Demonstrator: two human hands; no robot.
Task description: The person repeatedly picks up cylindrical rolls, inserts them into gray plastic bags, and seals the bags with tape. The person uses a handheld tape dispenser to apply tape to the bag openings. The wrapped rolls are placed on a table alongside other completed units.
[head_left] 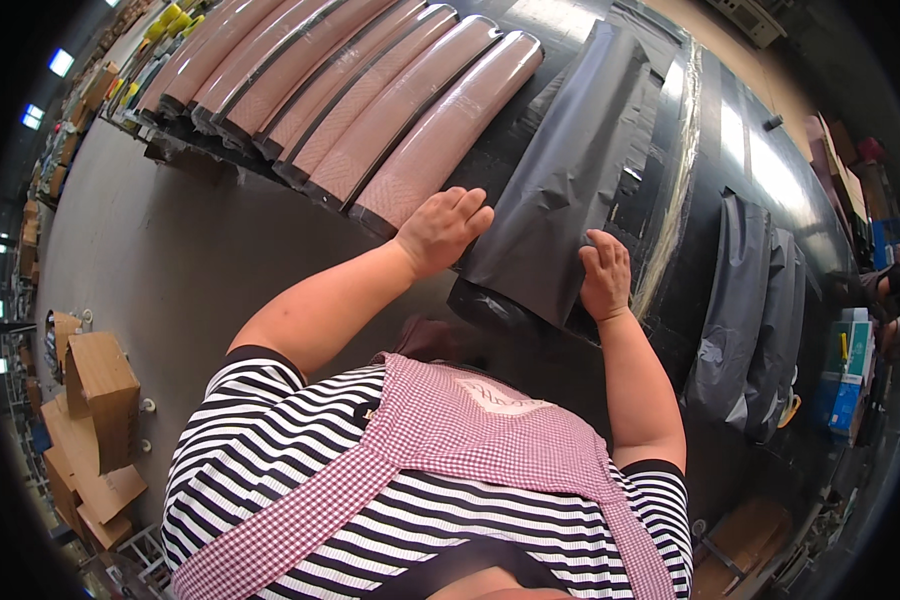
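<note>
Between my hands a long black plastic bag point(560, 170) lies along the dark table, its near end hanging over the edge. At the bag's left side is my left hand point(445, 232), fingers curled in against the plastic and thumb hidden. My right hand point(607, 275) is closed at the bag's right side, its fingertips bent onto the plastic. Whether anything is inside the bag cannot be seen. Just left of it, several pink rolled mats point(445, 135) in clear film lie side by side, each with a dark edge band.
More black plastic bags point(735, 310) hang over the table edge point(660, 345) to the right. A blue and white box point(850, 375) stands beyond them. Opened cardboard boxes point(105, 400) are on the floor at the left. Yellow items point(175, 20) sit at the far left.
</note>
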